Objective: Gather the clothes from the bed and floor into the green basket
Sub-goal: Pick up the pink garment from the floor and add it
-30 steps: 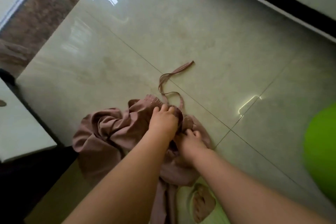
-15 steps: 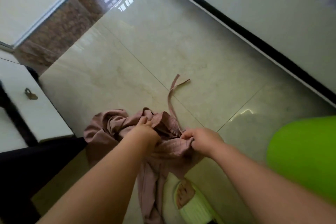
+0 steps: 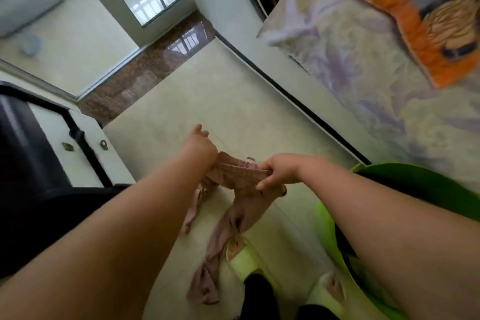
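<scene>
A dusty-pink garment hangs stretched by its waistband between my two hands, its legs trailing down to the floor near my feet. My left hand is shut on the band's left end. My right hand pinches the right end. The green basket stands low on the right, partly hidden by my right forearm; its inside looks dark.
The bed with a pale floral sheet and an orange patterned blanket fills the upper right. A white cabinet with metal handles stands on the left. My feet in light-green slippers are below. Glossy tile floor stretches toward a glass door.
Both hands have lifted the pink garment off the floor and pulled its waistband taut. My view has risen, bringing the bed and door into sight.
</scene>
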`<act>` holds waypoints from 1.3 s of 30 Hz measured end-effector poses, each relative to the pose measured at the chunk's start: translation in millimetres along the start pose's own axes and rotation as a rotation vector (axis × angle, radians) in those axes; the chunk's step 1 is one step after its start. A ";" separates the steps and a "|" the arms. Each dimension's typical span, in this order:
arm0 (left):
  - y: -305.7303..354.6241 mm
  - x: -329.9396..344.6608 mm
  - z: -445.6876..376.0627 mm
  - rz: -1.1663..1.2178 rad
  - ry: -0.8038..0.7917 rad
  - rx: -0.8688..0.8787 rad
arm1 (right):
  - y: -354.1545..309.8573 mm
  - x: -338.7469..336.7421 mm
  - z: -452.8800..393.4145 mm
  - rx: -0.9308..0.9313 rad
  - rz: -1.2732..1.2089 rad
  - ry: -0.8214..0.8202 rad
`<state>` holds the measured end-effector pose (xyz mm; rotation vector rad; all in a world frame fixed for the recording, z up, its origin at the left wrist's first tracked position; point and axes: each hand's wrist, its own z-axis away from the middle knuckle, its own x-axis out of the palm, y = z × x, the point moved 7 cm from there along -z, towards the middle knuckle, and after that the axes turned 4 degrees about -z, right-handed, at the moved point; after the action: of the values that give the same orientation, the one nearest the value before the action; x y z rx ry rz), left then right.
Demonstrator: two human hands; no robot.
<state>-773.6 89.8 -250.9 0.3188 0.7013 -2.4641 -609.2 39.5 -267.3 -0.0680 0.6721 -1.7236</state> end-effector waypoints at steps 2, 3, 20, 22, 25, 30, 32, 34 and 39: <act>-14.3 -20.5 43.9 -0.036 0.053 -0.018 | -7.1 -14.9 38.4 0.031 0.101 0.064; -23.2 -28.2 66.3 -0.031 0.054 -0.039 | -12.0 -23.1 58.0 0.054 0.101 0.098; -141.9 -158.8 323.4 0.462 0.171 -0.459 | -67.8 -116.4 351.1 0.399 -0.065 0.445; -140.6 -174.2 349.1 0.448 0.239 -0.385 | -88.5 -121.2 379.6 0.351 -0.221 0.495; -149.5 -190.7 374.8 0.712 0.280 -0.365 | -116.2 -136.0 416.8 0.266 -0.385 0.618; -159.1 -232.9 388.7 1.368 0.400 -0.205 | -160.1 -166.8 464.2 0.128 -0.551 0.769; -148.3 -257.0 422.5 1.569 0.386 -0.102 | -175.8 -173.0 475.4 0.063 -0.674 0.781; -136.5 -272.3 443.0 1.560 0.321 -0.073 | -187.0 -173.7 477.9 -0.025 -0.772 0.706; -146.8 -303.8 456.1 1.409 0.459 -0.074 | -197.0 -178.0 490.5 -0.191 -0.732 0.557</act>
<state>-641.7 81.0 300.9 0.9594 0.4492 -1.0205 -540.6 28.7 286.1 0.0448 1.3411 -2.4033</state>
